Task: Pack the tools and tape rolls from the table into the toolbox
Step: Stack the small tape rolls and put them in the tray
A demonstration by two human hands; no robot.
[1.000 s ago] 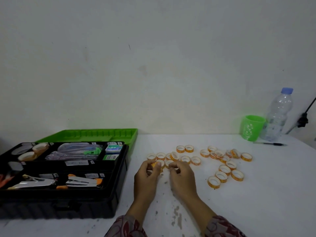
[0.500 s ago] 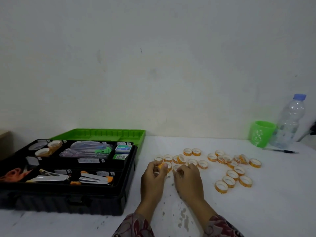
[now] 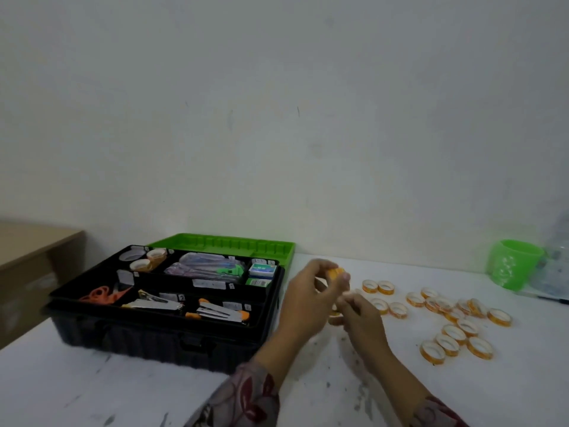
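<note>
the left hand (image 3: 308,292) gripped orange tape (image 3: 336,272) in curled fingers above the table (image 3: 308,380), just right of the open toolbox (image 3: 160,340). the right hand (image 3: 365,317) curled beside it, its grip too blurred to tell. loose rolls (image 3: 455,334) lay further right.

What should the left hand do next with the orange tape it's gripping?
Probably carry the orange tape in the left hand leftward into the back-left compartment of the open black plastic toolbox: similar tape rolls already lie there.
</note>
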